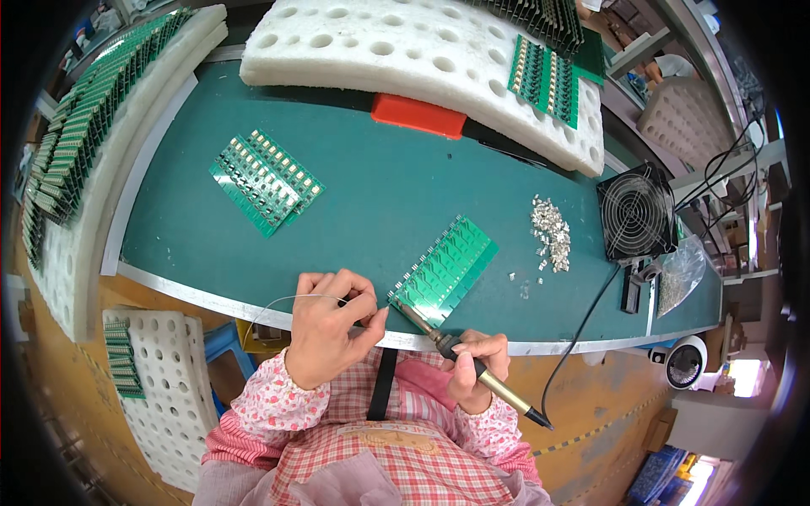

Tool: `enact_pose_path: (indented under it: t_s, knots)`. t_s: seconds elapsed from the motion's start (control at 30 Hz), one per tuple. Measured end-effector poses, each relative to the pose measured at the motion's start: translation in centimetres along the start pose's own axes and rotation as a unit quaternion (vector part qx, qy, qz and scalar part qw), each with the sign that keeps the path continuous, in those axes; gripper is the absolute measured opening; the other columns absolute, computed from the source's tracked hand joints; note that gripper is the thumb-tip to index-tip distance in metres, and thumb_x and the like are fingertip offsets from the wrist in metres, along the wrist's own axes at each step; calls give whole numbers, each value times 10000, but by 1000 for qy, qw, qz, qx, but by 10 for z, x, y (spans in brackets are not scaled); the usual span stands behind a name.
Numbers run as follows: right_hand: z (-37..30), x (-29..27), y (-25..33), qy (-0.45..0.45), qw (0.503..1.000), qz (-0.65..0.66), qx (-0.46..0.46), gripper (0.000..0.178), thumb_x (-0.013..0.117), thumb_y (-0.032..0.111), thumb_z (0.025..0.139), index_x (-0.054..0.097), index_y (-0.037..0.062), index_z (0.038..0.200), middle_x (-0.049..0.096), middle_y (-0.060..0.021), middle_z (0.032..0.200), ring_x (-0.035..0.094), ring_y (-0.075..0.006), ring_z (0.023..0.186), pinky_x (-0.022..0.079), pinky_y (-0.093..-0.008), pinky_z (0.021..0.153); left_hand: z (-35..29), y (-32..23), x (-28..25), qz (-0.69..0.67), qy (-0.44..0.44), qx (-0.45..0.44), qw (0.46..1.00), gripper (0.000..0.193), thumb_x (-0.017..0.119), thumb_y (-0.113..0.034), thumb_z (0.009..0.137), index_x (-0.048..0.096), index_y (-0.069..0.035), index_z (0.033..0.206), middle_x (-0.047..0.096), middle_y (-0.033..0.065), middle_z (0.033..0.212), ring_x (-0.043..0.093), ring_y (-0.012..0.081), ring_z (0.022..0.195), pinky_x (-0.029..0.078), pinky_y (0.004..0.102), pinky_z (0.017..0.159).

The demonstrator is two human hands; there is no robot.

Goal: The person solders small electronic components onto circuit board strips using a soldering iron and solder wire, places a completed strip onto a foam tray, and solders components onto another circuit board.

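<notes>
Green bench (380,194): iron tip (403,310) hidden behind circuit board (445,268).

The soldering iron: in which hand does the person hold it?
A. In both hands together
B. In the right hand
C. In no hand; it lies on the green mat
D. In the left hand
B: the right hand grips the handle of the soldering iron, whose tip reaches the near edge of the green circuit board, while the left hand pinches a thin solder wire.
</notes>
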State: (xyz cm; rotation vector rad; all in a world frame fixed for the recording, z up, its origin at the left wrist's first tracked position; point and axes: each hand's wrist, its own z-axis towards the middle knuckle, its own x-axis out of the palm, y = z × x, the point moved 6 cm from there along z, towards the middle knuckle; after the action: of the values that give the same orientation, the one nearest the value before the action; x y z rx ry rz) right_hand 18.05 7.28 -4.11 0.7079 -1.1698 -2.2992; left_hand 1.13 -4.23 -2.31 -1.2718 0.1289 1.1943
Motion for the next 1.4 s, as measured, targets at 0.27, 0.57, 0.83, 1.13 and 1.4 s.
enact_pose_path:
  t_s: [0.27,0.57,0.83,1.13,1.4]
  knots:
    - [-1,-2,-1,-12,999,41,11,111,614,14,802,515,11,852,543,-69,588,492,-165,463,442,-305,499,2,-1,0,10,8,8,1000,159,726,-125,738,577,-98,691,570,-13,828,547,174,704,343,368,746]
    - [0,-4,1,-31,999,1,-13,139,528,121,893,470,-4,878,520,-34,511,478,-96,389,396,-248,414,3,-4,-1,17,-3,5,1000,156,723,-134,757,582,-91,703,573,-11,827,548,177,710,339,366,743]
    - [4,1,2,-1,999,4,-45,130,534,103,888,479,-14,888,525,-37,509,484,-100,396,396,-254,419,3,-4,3,32,9,4,999,176,740,-99,711,567,-98,679,581,-2,843,523,197,712,340,362,741]
    - [1,0,3,0,998,57,-23,126,630,16,802,518,-2,855,552,-71,582,468,-164,435,388,-312,451,3,-5,4,45,4,6,999,180,740,-104,718,564,-94,683,574,7,827,510,213,706,339,364,735]
    - [-1,-1,6,-16,998,48,-22,130,614,15,815,501,-8,874,557,-86,592,472,-161,437,387,-310,444,1,-1,2,28,-13,-13,999,161,721,-80,729,560,-77,715,578,19,834,508,225,722,344,359,735]
